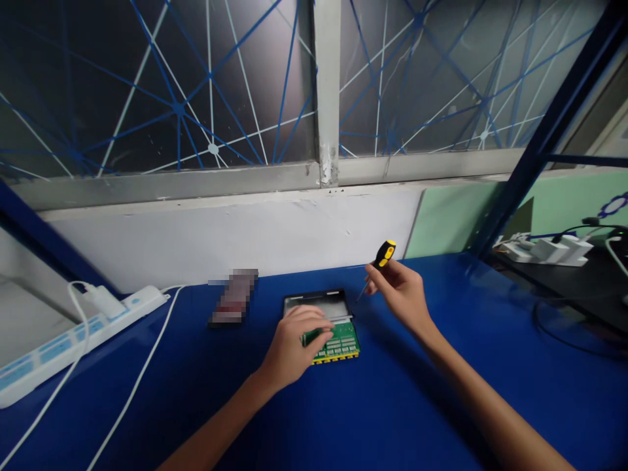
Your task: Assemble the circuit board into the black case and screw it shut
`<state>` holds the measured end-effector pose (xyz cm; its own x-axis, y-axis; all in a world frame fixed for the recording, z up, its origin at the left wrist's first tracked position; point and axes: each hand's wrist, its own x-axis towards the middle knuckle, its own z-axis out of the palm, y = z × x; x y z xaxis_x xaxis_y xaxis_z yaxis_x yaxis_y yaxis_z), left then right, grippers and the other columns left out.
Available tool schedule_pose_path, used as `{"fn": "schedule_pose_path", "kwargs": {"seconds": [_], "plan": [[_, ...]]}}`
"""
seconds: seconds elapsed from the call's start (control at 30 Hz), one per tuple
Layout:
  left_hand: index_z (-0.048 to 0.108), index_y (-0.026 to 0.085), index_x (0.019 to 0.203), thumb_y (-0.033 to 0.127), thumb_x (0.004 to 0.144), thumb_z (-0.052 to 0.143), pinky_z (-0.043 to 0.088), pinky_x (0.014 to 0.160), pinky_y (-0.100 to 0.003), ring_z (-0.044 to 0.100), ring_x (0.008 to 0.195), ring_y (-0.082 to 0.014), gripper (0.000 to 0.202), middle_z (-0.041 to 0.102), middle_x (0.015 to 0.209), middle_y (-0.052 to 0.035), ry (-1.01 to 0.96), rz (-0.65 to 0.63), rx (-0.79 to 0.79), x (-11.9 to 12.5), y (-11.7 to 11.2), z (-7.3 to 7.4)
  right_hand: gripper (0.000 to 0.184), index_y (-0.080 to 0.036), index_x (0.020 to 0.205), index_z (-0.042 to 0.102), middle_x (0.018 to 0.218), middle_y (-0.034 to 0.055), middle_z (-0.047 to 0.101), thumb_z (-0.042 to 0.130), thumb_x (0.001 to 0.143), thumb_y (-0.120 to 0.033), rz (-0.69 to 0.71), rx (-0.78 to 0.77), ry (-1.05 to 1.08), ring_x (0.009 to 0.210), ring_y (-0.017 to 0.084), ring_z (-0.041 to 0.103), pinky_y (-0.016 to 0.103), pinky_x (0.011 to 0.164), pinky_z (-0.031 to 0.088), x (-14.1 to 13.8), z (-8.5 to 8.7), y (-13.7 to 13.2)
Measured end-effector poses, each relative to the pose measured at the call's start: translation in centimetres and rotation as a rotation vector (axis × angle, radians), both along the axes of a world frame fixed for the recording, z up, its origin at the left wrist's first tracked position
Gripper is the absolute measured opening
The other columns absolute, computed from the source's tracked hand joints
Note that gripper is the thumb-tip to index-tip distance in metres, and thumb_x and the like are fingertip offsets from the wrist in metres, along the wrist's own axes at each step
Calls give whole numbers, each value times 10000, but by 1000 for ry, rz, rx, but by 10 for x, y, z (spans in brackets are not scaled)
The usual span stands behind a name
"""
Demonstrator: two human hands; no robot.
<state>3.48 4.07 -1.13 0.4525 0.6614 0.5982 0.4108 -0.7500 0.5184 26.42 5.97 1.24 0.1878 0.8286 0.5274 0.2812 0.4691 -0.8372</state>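
Note:
A black-and-yellow screwdriver (385,255) is held in my right hand (400,291), its thin shaft slanting down and left, with the tip above the desk beside an opened device. My left hand (294,343) lies over the left part of that device, thumb and fingertips drawn together in a pinch; whatever sits between them I cannot make out. The device shows a green circuit board (343,337) with rows of pale components and a yellow strip along its near edge. Behind the board is a black-framed metallic panel (336,303), partly covered by my left fingers.
A blue desk (392,405) carries everything. On the left lies a white power strip (83,343) with white cables. A blurred-out flat object (235,297) rests behind my left hand. More plugs and a power strip (549,252) stand at far right. A wall and window close off the back.

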Motion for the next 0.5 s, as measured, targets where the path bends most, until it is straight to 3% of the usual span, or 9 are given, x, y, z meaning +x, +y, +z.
{"fn": "schedule_pose_path", "kwargs": {"seconds": [0.17, 0.3, 0.5], "plan": [[733, 224, 886, 171, 834, 672, 480, 861, -409, 655, 891, -215, 96, 729, 887, -42, 5, -58, 72, 32, 12, 4, 302, -184, 712, 570, 546, -4, 624, 607, 867, -440, -94, 15, -25, 492, 156, 623, 267, 535, 493, 13, -6, 9], [726, 217, 881, 122, 809, 682, 446, 888, -416, 655, 888, -207, 126, 731, 872, -22, 48, -55, 87, 56, 17, -3, 300, -189, 718, 562, 548, -9, 619, 590, 877, -441, -137, 21, -78, 497, 154, 627, 257, 535, 488, 18, -8, 12], [722, 219, 940, 98, 786, 688, 428, 917, -455, 652, 956, -232, 199, 741, 941, -37, 134, -14, 36, 67, 17, -16, 274, -187, 784, 584, 586, -10, 627, 581, 884, -442, -160, 19, -116, 500, 151, 636, 243, 524, 483, 19, -10, 13]]}}
